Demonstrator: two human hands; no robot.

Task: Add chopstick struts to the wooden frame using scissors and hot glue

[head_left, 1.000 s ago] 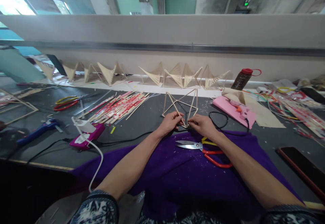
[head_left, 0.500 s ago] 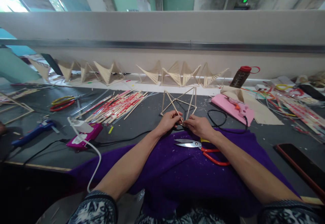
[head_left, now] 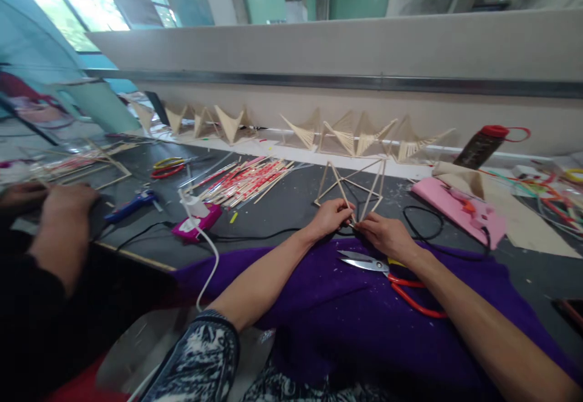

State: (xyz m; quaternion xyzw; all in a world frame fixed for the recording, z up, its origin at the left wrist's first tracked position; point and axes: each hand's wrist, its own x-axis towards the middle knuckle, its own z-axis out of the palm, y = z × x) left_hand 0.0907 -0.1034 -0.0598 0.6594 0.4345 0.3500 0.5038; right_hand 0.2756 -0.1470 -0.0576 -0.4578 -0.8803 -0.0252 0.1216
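**Two hands pinched on the corner of a thin stick frame**

Head view: At the centre of the frame stood one open stick frame [head_left: 353,186], built of thin, pale, straight wooden sticks joined into triangles. Its near corner pointed down toward the person. Its sticks fanned up and away toward the wall at the top of the picture, and it sat wider than tall on the dull grey table [head_left: 282,207].

The left hand [head_left: 330,220] had its fingers closed together on a stick just left of that corner. The right hand [head_left: 387,237] had its fingertips pressed together on the corner joint itself, so the two hands almost touched.

Just below the right hand, one pair of scissors [head_left: 364,262] lay flat on a fuzzy purple cloth [head_left: 319,311]. The scissors had shiny steel blades pointing left and red loop handles.

Left of centre lay a loose bundle of sticks [head_left: 246,180] in red-and-white wrappers. Two glue guns lay further left, one pink [head_left: 200,220] and one blue [head_left: 132,204].

A row of fan-shaped stick models [head_left: 355,138] lined the wall, too overlapped to count. One dark bottle [head_left: 483,146] with a red cap leaned at the upper right.

At the left edge, another person's two hands [head_left: 64,207] rested on the table.
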